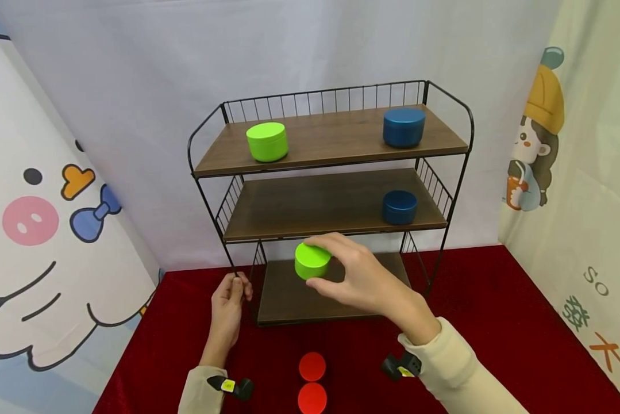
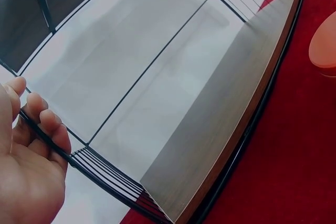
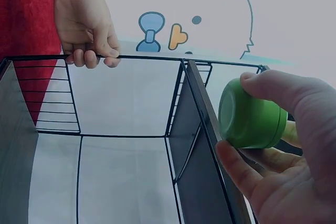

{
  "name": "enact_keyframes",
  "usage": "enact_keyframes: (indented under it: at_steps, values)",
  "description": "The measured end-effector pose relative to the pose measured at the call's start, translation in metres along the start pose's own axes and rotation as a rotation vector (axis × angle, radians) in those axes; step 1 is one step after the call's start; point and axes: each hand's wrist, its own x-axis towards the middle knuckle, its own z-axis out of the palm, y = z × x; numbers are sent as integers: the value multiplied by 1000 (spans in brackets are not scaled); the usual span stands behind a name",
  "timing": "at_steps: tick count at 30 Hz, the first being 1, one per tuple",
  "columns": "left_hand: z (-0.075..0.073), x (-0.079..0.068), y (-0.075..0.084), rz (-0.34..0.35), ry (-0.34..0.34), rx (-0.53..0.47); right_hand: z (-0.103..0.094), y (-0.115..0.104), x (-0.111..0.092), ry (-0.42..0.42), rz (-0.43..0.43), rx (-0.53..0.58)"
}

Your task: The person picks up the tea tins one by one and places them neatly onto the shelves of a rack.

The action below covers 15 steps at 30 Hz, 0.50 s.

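Observation:
In the head view my right hand (image 1: 366,276) grips a small round green tin (image 1: 311,261) between thumb and fingers, in front of the lower part of a three-tier shelf rack (image 1: 320,201). The right wrist view shows the same green tin (image 3: 252,114) tilted in that hand (image 3: 294,145). My left hand (image 1: 229,302) holds the black metal side post of the rack at lower left; its fingers (image 2: 50,121) curl round the wire in the left wrist view. Another green tin (image 1: 267,142) stands at the top shelf's left, a blue tin (image 1: 404,127) at its right.
A second blue tin (image 1: 399,207) stands on the middle shelf's right side. Two red round tins (image 1: 312,367) sit in line on the red cloth (image 1: 465,345) in front of the rack. Printed curtains (image 1: 594,172) hang at both sides, with a white cloth (image 1: 310,46) behind.

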Motion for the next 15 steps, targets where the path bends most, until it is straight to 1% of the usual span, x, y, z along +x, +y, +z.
enact_keyframes:
  at_steps: [7,15]
  values:
    - [-1,0,0,-16,2,9,-1,-3,13,-8,-62,-21]
    - [-1,0,1,-21,-4,31,1,-8,28,-10,-112,-25]
